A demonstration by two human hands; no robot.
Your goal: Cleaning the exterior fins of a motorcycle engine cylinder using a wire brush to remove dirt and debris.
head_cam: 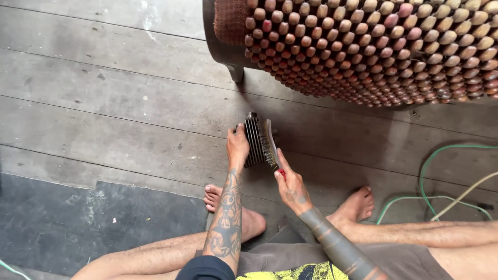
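I sit on a wooden plank floor with bare legs and feet out in front. My left hand (237, 147) steadies a dark ribbed metal part (253, 140) that stands on edge on the floor. My right hand (290, 184) grips the red handle of a wire brush (268, 142), whose bristles rest against the ribbed part's right side. Both forearms are tattooed.
A seat covered with a mat of wooden beads (384, 46) stands just beyond the hands at upper right, its dark leg (236, 71) nearby. Green and pale hoses (441, 179) curl on the floor to the right. A dark floor patch (78, 223) lies at left.
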